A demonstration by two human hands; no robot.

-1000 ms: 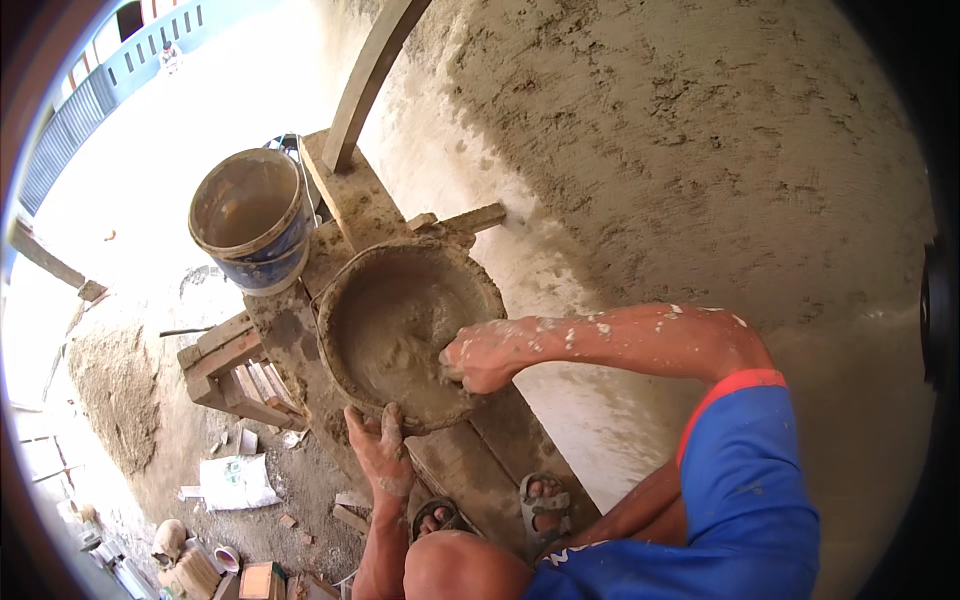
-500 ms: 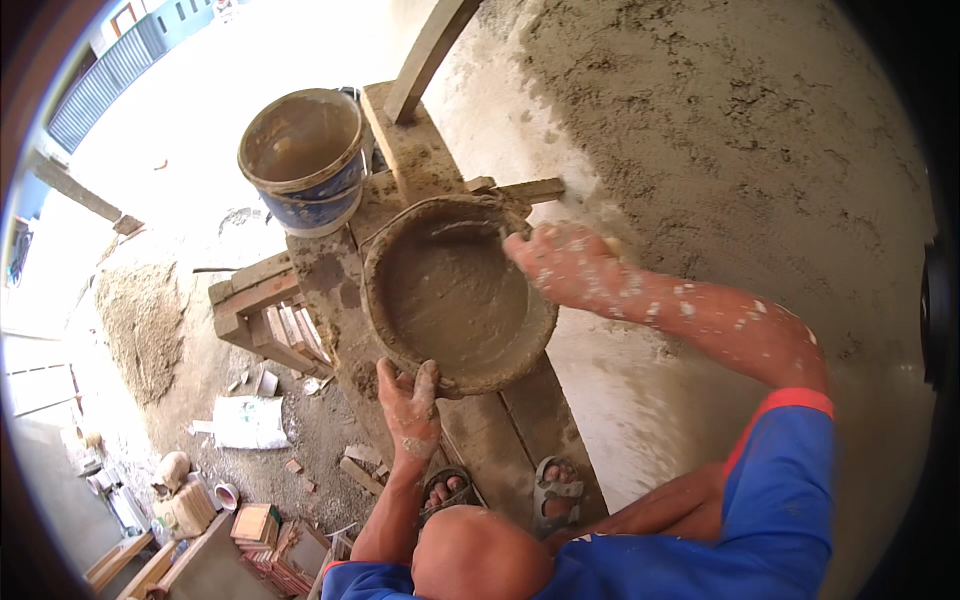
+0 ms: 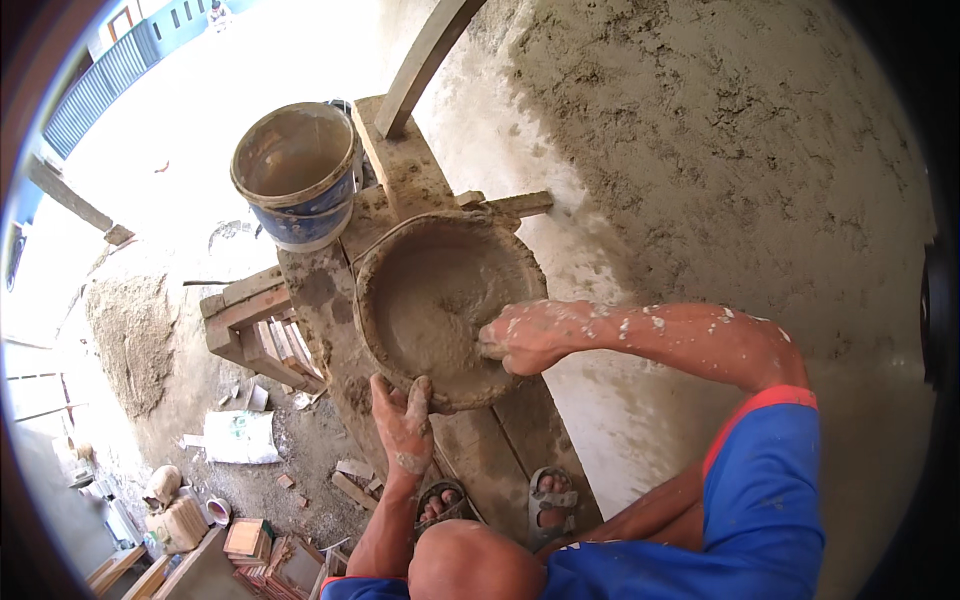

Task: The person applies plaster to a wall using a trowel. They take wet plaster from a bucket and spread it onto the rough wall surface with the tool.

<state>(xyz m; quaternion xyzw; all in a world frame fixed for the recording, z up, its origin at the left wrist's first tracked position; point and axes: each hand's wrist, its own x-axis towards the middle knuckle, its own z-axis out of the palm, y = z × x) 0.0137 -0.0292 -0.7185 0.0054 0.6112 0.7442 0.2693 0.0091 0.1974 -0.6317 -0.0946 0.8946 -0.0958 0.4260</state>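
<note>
1. Within the right part of the basin (image 3: 374, 345), the right hand (image 3: 520, 337) has its fingers down in wet mortar (image 3: 430, 310). They look bent close together; the tips are hidden, so I cannot tell whether they close on anything.
2. From that hand, most of the mortar lies to the left and farther off from the person. The forearm comes in from the right, across the right-hand rim.
3. At the near-left rim, the left hand (image 3: 403, 420) stands with thumb and finger spread apart, tips against the edge. Its other fingers are hard to make out, and how firmly it grips I cannot tell. From it, the basin lies ahead and to the right.
4. Of the two, the right hand is nearer the mortar, being in it; the left is at the rim only.
5. Round in shape, the basin has no long axis. It sits mouth up on planks (image 3: 475, 455), which run from the sandals (image 3: 552, 505) away toward the far left.
6. Just past the basin's far-left side, a blue bucket (image 3: 300, 220) stands upright on the planks.
7. Farther out, a rough, grey wall (image 3: 720, 140) fills the right; down to the left lies a white sack (image 3: 240, 437).
</note>
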